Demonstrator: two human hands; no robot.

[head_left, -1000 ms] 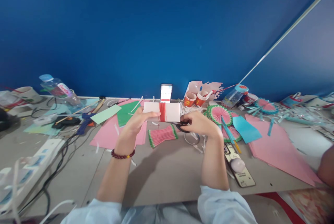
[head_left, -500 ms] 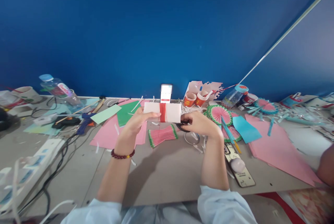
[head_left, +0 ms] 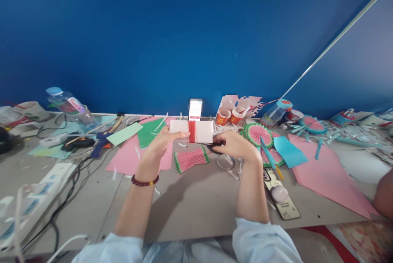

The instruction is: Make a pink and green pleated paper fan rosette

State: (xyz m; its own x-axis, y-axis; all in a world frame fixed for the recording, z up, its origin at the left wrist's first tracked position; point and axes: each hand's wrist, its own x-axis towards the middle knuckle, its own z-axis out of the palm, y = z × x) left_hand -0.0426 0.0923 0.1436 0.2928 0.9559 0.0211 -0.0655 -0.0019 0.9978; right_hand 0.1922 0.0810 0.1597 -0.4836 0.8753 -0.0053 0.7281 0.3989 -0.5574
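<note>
My left hand (head_left: 160, 143) grips the left end of a white card (head_left: 204, 131), thumb in front and pointing at the band of red thread (head_left: 192, 132) wound round its middle. At the card's right end my right hand (head_left: 230, 142) is closed round the dark handles of scissors (head_left: 217, 148); their blades are hidden, apparently behind the card. A pleated pink paper strip (head_left: 192, 160) with green edges lies on the table below the card. Behind the card a lit phone (head_left: 195, 109) stands against the wall.
Pink paper (head_left: 123, 160) and a green sheet (head_left: 150, 132) lie at left, near a glue gun (head_left: 100, 144) and a power strip (head_left: 37, 197). On the right are paper cups (head_left: 223, 117), a round watermelon fan (head_left: 258, 135), a cased phone (head_left: 281, 195) and another person's arm (head_left: 383, 193).
Almost nothing differs. The card has tilted or risen very slightly, with both hands keeping their grip.
</note>
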